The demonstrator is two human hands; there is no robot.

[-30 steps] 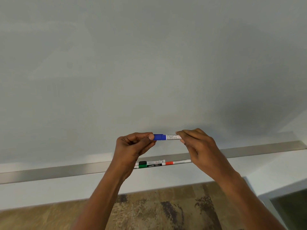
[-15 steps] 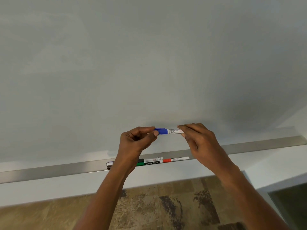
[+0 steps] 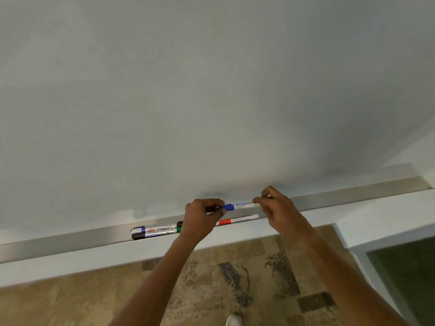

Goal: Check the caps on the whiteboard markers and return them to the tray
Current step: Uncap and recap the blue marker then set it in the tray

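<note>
Both hands hold one blue marker (image 3: 237, 205) level in front of the whiteboard (image 3: 211, 90), just above the metal tray (image 3: 70, 238). The left hand (image 3: 200, 218) pinches the blue cap end; the right hand (image 3: 275, 208) grips the white barrel at the other end. In the tray lie more markers: two stacked at the left (image 3: 153, 232) (caps dark, one bluish), a green-capped one (image 3: 179, 228) mostly hidden behind the left wrist, and a red-banded white marker (image 3: 237, 219) below the held one. Patterned carpet (image 3: 235, 278) fills the floor, with a white shoe tip (image 3: 233, 320) at the bottom edge.
</note>
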